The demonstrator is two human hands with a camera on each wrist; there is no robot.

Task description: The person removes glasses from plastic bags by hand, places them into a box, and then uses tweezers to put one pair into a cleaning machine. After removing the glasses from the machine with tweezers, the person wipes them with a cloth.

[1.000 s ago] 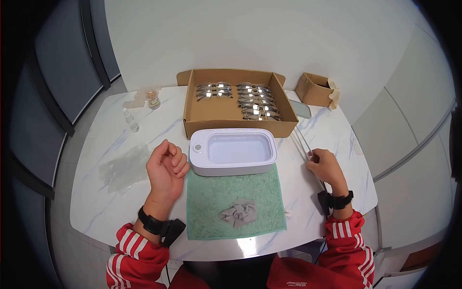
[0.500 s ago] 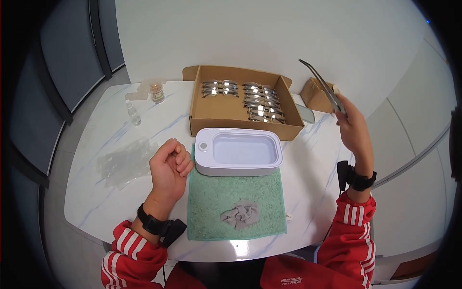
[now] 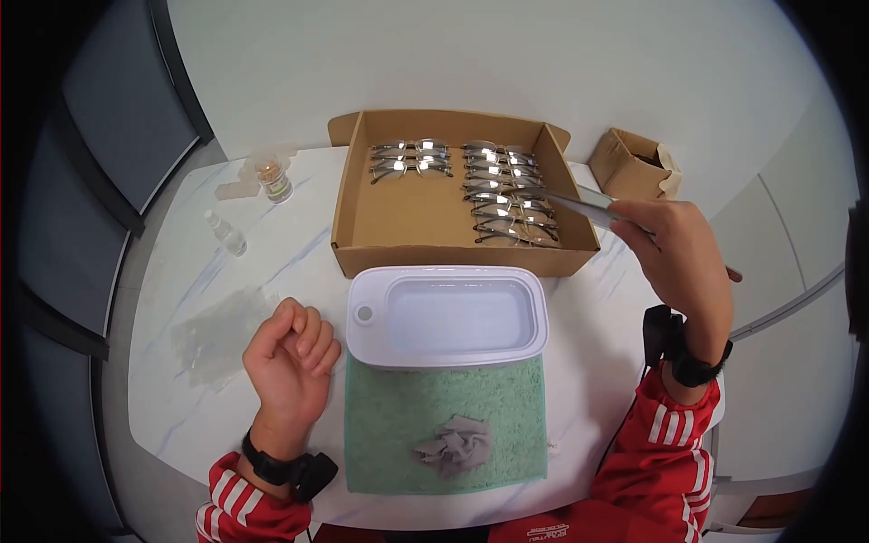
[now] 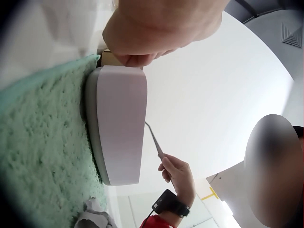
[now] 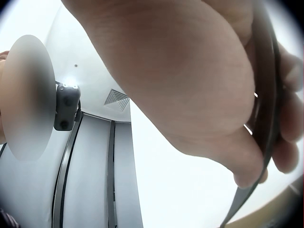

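Observation:
My right hand [image 3: 683, 258] grips a pair of long metal tweezers [image 3: 587, 208] with a bent tip. They point left across the right wall of the cardboard box [image 3: 398, 215], the tip overlapping the right column of eyeglasses [image 3: 514, 217]. Close up in the right wrist view, the tweezers [image 5: 266, 90] run between thumb and fingers. My left hand [image 3: 291, 362] has loosely curled fingers and holds nothing, just left of a pale lavender ultrasonic cleaner [image 3: 371, 344]. That cleaner has a round button and a basin with clear liquid. Two or more glasses [image 3: 410, 167] lie at the box's back left.
A green towel [image 3: 385, 434] lies in front of the cleaner, with a crumpled grey cloth [image 3: 459, 443] on it. Leftward are a clear plastic bag [image 3: 217, 339], a spray bottle [image 3: 226, 235] and a small jar [image 3: 273, 178]. A small open carton [image 3: 625, 163] stands back right.
My right hand has picked the tweezers up off the table at the right, raised them, and brought their tip left over the glasses. My left hand stays beside the cleaner, loosely curled.

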